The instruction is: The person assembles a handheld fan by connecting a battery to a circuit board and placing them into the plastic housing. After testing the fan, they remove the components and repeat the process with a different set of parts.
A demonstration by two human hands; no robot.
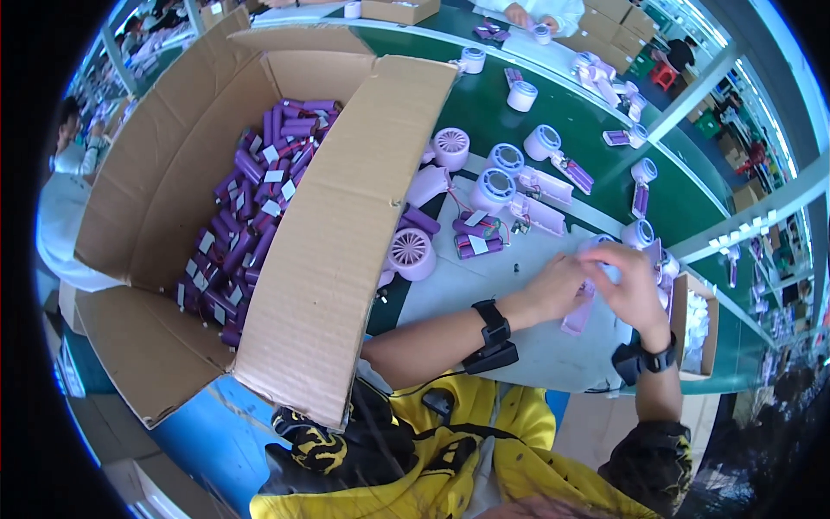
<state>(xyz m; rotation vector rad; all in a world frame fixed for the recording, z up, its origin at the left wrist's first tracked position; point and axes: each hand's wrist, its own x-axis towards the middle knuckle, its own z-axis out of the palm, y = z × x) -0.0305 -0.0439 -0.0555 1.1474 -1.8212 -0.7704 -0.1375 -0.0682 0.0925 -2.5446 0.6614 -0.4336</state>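
two hands on a pink fan at the bench.

head view: the left hand [553, 290] and right hand [629, 290] meet at four o'clock, both with fingers closed on a pink fan [581, 311] over a grey mat [484, 285]. at nine o'clock an open box [337, 242] holds purple cells [251, 208]. more fans [493, 186] lie at one o'clock on the green bench [596, 156].

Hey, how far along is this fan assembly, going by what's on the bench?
Done: nothing looks finished. In hand: the left hand and right hand together hold one pale purple fan handle. Left: several open fan units lie on the grey mat with wiring showing, and the cardboard box is full of purple battery cells.
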